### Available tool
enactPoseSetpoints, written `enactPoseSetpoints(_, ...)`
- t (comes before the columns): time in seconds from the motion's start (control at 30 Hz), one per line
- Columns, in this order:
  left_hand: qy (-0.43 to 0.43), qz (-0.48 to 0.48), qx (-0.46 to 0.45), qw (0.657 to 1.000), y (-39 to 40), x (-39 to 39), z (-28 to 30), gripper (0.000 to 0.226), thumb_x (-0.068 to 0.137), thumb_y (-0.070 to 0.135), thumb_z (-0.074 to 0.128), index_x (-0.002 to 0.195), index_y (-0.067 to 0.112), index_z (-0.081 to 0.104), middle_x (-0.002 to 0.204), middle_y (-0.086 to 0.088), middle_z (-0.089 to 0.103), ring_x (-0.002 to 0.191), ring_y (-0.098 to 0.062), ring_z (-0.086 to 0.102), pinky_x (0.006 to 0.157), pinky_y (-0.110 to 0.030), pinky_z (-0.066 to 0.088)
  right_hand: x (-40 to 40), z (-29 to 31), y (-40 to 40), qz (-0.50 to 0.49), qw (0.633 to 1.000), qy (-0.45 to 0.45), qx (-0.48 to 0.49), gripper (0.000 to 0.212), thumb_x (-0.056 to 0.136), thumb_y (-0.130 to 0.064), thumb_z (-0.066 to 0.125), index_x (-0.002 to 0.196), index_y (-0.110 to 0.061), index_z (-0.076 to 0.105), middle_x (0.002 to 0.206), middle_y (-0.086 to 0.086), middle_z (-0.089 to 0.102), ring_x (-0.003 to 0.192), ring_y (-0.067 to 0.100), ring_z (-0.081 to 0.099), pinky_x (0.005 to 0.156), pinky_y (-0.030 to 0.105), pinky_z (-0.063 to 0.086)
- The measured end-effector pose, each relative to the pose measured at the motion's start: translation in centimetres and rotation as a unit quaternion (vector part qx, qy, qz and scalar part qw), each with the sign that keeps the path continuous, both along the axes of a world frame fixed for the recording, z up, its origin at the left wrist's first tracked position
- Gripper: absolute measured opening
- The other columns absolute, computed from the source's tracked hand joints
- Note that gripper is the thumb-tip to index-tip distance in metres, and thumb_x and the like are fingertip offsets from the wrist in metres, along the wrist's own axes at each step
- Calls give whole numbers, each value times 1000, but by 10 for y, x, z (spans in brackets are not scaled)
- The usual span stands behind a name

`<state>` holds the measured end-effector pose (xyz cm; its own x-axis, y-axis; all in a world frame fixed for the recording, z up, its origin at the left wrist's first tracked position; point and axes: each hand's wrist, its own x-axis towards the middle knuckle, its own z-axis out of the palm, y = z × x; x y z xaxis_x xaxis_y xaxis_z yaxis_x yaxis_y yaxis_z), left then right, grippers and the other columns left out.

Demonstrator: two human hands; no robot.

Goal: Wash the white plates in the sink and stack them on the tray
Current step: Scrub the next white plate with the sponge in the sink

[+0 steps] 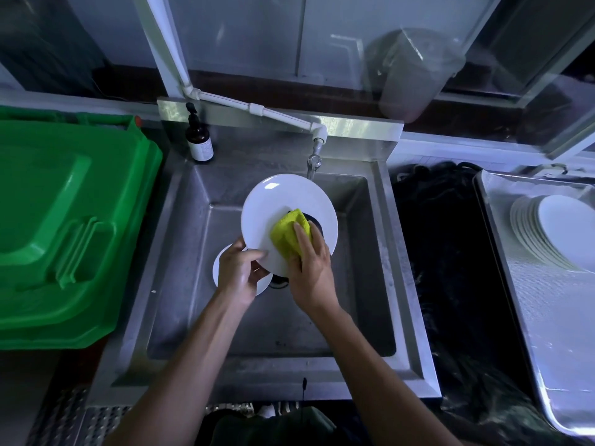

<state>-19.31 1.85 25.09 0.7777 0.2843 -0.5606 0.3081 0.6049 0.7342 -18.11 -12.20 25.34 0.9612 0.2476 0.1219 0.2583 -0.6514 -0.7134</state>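
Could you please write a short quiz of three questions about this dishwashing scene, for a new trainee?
1. True or false: the left hand grips the edge of the held plate.
2. What does the right hand press on that plate? A) steel wool B) yellow-green cloth C) brush
3. Fill in: the washed plates are stacked on the ___ to the right of the sink.

Key
1. True.
2. B; the fingers lie flat on the cloth.
3. Tray. One more plate lies in the sink under the left hand.
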Motion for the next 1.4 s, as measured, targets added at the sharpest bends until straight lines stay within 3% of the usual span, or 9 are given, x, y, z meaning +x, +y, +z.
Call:
enactPoseSetpoints(0.17,-13,4,-7,1000,-2,-5,8,44,82,-14,50,120,2,67,90,-16,68,72,-29,64,53,-30,53,-6,6,25,21,997,22,67,58,91,3,50,148,-9,42,159,11,28,143,28,31,112,46,36)
enactPoseSetpoints(0.37,-30,15,-1,999,2,-8,10,44,81,-15,51,116,2,70,87,-15,68,70,-27,64,54,-28,52,-8,7,30,23,994,39,98,57,96,-2,49,149,-17,41,160,2,26,144,23,31,107,43,44)
enactPoseSetpoints(0.43,-32,17,-14,999,3,-9,10,43,80,-16,50,113,2,71,85,-15,69,70,-28,65,54,-29,53,-12,6,27,37,995,30,92,56,97,-9,49,151,-21,40,161,2,25,143,24,31,100,21,48)
enactPoseSetpoints(0.5,-32,22,-21,999,4,-9,9,43,78,-17,48,106,5,72,81,-12,70,68,-26,66,56,-31,55,-15,3,19,50,996,13,66,58,96,-12,49,152,-22,38,161,5,25,144,26,30,98,-1,32)
enactPoseSetpoints(0.6,-28,26,-6,999,7,-9,7,42,76,-17,48,101,6,71,79,-10,70,70,-26,67,63,-35,58,-12,-4,4,39,999,-5,19,60,94,-7,50,151,-21,39,160,8,28,143,27,31,114,31,36)
enactPoseSetpoints(0.67,-27,21,9,999,10,-9,5,41,76,-17,48,105,3,70,84,-10,71,75,-27,67,70,-39,60,-7,-7,-6,13,1000,-13,5,61,92,-5,50,150,-19,41,158,11,31,142,29,32,114,43,36)
enactPoseSetpoints(0.83,-32,2,25,999,15,-9,7,37,77,-17,50,97,7,71,87,-8,73,76,-24,70,66,-37,60,10,-5,-20,-4,999,-40,-25,61,89,-2,54,148,-15,45,156,16,35,139,33,35,114,44,32)
enactPoseSetpoints(1.0,-31,-45,61,997,19,-13,11,29,59,-3,61,80,13,73,82,-8,71,69,-26,66,64,-37,59,34,3,-26,-15,998,-43,-43,63,84,5,54,145,-10,49,154,19,36,138,38,35,115,49,32)
enactPoseSetpoints(1.4,-31,-143,91,985,26,-15,9,42,58,-1,64,96,12,77,95,-12,74,77,-31,70,74,-51,60,69,19,-14,8,996,-63,-61,60,90,1,49,147,-15,45,158,12,32,139,36,33,115,48,32)
